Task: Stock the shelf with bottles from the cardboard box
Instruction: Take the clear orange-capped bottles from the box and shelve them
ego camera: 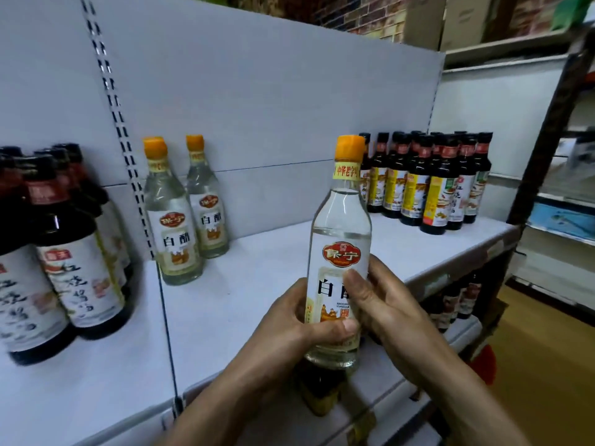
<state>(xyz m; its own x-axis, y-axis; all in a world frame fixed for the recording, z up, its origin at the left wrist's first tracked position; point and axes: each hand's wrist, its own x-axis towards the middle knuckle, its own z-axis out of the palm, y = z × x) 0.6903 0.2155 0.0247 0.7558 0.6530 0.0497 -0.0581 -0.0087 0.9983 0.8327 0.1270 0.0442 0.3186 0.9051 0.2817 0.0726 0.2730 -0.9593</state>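
I hold a clear vinegar bottle [341,233] with an orange cap and a white label upright in front of the white shelf [264,284]. My left hand [296,323] wraps its lower left side, thumb across the label's bottom. My right hand [376,300] grips its right side, thumb on the label. Two matching clear bottles [174,217] [206,201] stand at the shelf's back left, next to the slotted upright. The cardboard box is out of view.
Dark sauce bottles [54,252] crowd the shelf section on the left. A dense group of dark bottles with yellow labels [428,181] stands at the back right. More bottles sit on a lower shelf [457,300]. Brown cartons [450,20] rest on top at the right.
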